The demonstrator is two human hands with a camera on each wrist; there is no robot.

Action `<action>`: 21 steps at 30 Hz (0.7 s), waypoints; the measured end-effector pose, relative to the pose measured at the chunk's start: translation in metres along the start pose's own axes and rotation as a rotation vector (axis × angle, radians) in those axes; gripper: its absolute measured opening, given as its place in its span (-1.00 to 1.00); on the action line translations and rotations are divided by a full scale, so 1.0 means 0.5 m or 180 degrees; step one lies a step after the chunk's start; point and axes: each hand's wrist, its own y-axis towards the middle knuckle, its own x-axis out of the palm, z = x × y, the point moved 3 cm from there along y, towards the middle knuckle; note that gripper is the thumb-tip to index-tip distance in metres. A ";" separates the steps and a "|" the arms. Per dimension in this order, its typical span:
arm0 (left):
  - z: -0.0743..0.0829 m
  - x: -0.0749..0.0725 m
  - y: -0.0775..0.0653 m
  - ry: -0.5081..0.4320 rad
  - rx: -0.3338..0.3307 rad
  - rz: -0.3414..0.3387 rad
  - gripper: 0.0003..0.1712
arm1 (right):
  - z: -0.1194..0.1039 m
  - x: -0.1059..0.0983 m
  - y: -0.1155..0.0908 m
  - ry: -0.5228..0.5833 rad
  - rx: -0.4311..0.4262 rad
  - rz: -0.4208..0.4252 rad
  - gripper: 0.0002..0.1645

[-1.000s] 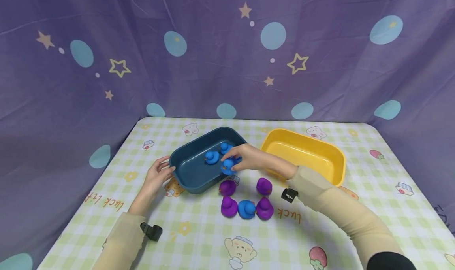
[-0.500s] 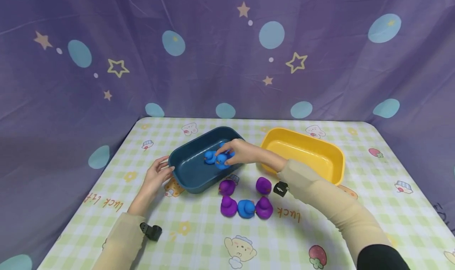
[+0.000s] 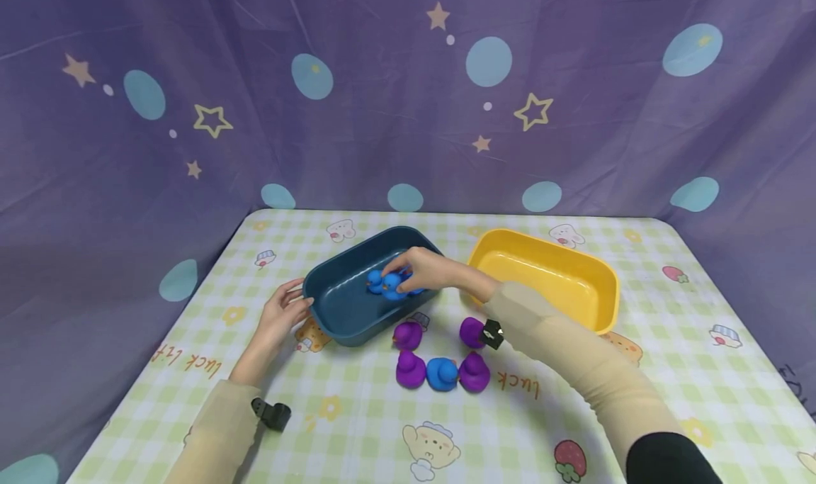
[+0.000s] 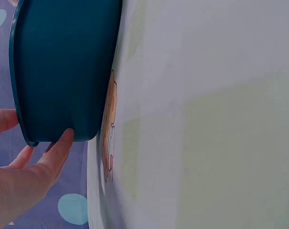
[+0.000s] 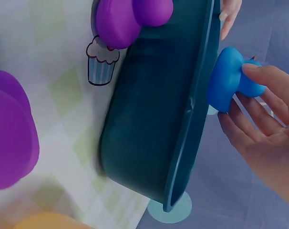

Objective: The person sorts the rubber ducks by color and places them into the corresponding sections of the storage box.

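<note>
My right hand (image 3: pixel 428 268) pinches a blue toy duck (image 3: pixel 393 286) between thumb and fingers, inside the dark teal bin (image 3: pixel 338 331). In the right wrist view, this blue duck (image 5: pixel 225 81) shows above the bin's rim, the thumb on its head. Other blue ducks lie in the bin; one blue duck (image 3: pixel 375 281) shows left of the held one, and the hand partly hides the others. At the bin's left end, my left hand (image 3: pixel 283 314) touches the wall with extended fingers. The left wrist view shows fingertips (image 4: pixel 68 135) against the bin's end.
A yellow bin (image 3: pixel 548 278) stands to the right, under the right forearm. In front of the bins sit several purple ducks (image 3: pixel 411 370) and one blue duck (image 3: pixel 443 375). A checked cloth (image 3: pixel 357 441) covers the table; a purple curtain (image 3: pixel 408 115) hangs behind.
My right hand has moved left and slightly farther in over the teal bin, carrying the blue duck toward the other blue ducks. The left hand and both bins stay in place.
</note>
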 end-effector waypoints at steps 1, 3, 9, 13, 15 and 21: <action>0.000 0.000 0.001 0.0003 0.0005 0.0001 -0.35 | 0.001 0.001 0.002 0.0012 0.0014 -0.0003 -0.59; -0.002 -0.001 0.002 0.0001 0.0005 0.0027 -0.36 | 0.003 0.002 0.005 0.0026 0.0027 -0.0011 -0.59; -0.004 0.000 0.003 -0.0020 -0.0016 0.0058 -0.35 | 0.014 0.010 0.017 -0.0021 0.0095 -0.0063 -0.60; -0.006 -0.001 0.003 -0.0054 0.0039 0.0044 -0.35 | 0.025 0.018 0.025 -0.0048 0.0164 -0.0108 -0.60; -0.011 -0.003 0.005 -0.0036 0.0091 0.0034 -0.33 | 0.030 0.022 0.029 -0.0063 0.0188 -0.0126 -0.60; -0.057 -0.014 0.032 -0.0075 0.0202 0.0071 -0.30 | 0.044 0.031 0.037 -0.0051 0.0220 -0.0157 -0.60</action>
